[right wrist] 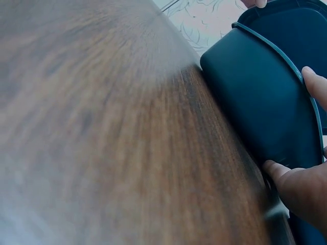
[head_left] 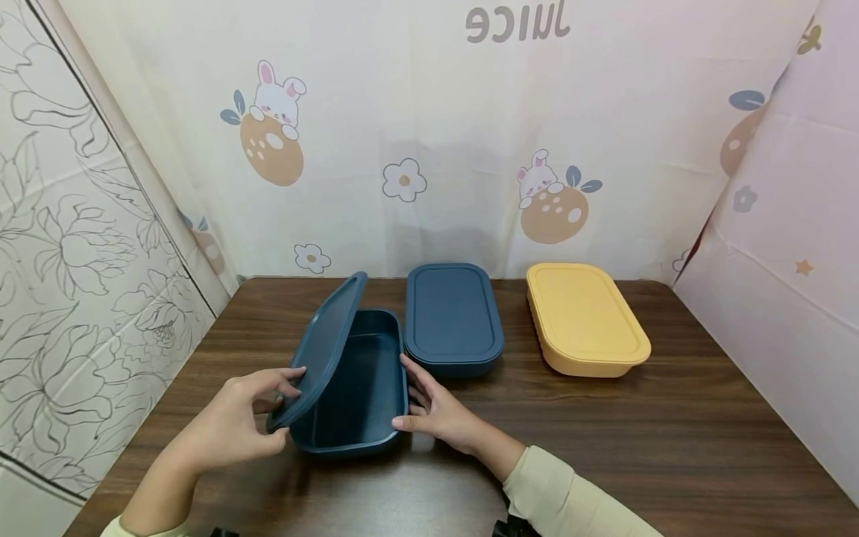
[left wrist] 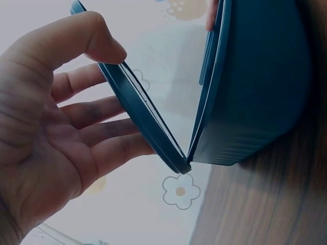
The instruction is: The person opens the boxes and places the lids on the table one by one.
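Note:
On the left of the table stands a dark blue lunch box point(head_left: 365, 395), its inside bare. Its matching lid point(head_left: 325, 343) is tilted up over the box's left side; in the left wrist view the lid's lower edge point(left wrist: 179, 166) meets the box's rim. My left hand point(head_left: 244, 414) pinches the lid's near left edge, thumb on one face and fingers on the other. My right hand point(head_left: 439, 418) holds the box by its right side, with thumb and forefinger at the rim. The other fingers lie along the outer wall point(right wrist: 260, 97).
Just right of the open box sits a second dark blue box point(head_left: 455, 313) with its lid on. A lidded yellow box point(head_left: 587, 317) stands farther right. Behind the wooden table point(head_left: 604, 447) hangs a printed curtain point(head_left: 436, 97); a flower-patterned panel point(head_left: 87, 246) rises at the left.

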`<state>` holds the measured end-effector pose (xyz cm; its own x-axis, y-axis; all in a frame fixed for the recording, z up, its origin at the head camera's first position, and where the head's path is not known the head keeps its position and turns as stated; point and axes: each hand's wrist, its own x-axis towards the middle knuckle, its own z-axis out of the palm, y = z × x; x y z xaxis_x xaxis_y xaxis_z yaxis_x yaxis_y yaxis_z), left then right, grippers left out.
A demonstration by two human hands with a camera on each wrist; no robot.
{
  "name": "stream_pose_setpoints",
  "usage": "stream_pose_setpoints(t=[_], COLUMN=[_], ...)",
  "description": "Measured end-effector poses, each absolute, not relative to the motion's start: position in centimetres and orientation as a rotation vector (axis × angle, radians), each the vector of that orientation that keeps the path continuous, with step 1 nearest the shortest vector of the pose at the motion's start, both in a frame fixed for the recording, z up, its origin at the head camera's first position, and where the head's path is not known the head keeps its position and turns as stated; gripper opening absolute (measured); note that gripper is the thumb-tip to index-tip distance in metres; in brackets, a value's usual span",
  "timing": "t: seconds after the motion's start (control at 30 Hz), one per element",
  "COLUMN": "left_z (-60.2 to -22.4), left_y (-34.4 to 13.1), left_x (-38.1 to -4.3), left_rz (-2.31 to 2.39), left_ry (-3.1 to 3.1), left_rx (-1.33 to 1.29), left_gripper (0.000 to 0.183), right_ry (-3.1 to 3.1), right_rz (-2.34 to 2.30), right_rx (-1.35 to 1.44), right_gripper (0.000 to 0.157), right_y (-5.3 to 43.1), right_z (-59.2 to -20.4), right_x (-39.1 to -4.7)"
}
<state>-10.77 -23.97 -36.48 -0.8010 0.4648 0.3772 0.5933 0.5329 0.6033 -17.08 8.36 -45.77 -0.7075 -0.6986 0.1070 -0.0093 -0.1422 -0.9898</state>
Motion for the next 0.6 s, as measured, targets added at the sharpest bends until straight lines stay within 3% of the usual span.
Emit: stream_pose_setpoints(t=[0.6], left_z=[-36.80], left_y=[-24.36], left_x=[-10.62], left_rz=[-1.194], left_ry=[-2.577], left_rx=[-0.877], left_gripper=[0.052], right_ry=[1.655], right_rz=[-1.904], right_rx=[-0.779], right_gripper=[0.097], right_y=[8.38], right_z=[-45.69], right_x=[-17.04])
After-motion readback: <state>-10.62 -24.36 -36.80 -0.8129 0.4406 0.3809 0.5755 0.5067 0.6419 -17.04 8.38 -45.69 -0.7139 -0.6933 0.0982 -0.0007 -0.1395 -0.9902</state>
